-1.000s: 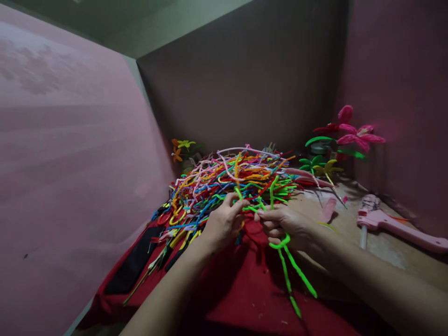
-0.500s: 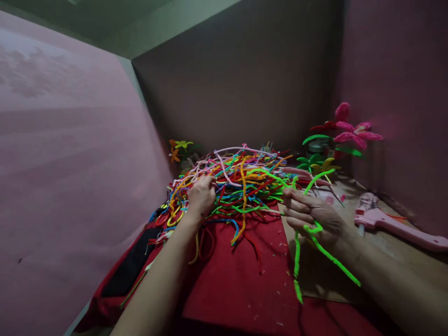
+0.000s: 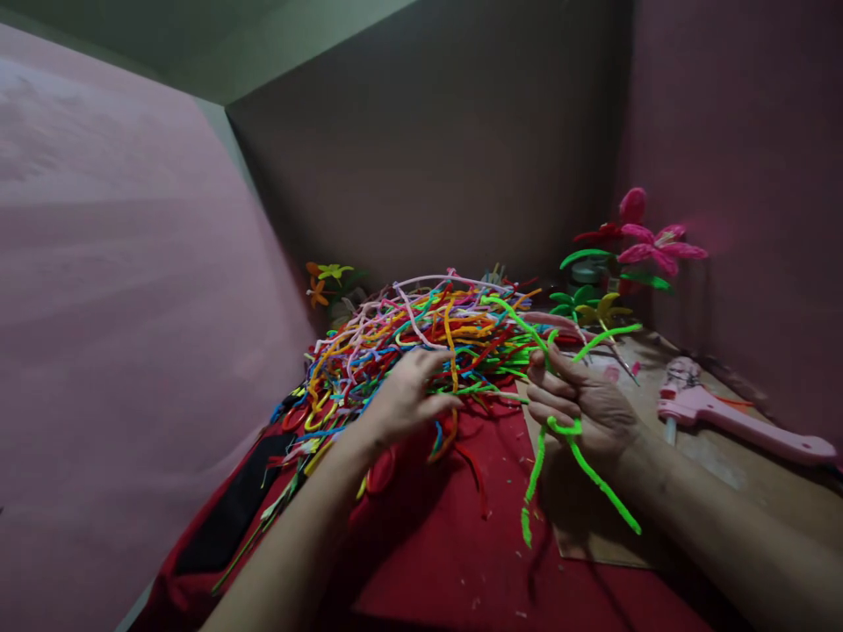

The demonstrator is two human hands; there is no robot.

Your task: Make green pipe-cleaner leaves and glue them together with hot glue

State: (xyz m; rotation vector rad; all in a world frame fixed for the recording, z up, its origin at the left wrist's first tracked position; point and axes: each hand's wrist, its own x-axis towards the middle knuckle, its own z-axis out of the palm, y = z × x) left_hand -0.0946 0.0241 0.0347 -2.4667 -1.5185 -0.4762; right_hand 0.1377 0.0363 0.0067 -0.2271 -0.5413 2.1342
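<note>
Green fuzzy stems (image 3: 602,483) — pinched in the right grip (image 3: 546,358); left hand (image 3: 414,395) — reaching, fingers parted.

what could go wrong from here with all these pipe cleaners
The green pipe cleaners in the right hand splay out, one end overlapping the tangled pile in view, so they might snag.
The left hand, open beside a dangling orange pipe cleaner, could drag strands loose.
The right forearm might bump the glue gun; whether it's hot, I can't tell.
</note>
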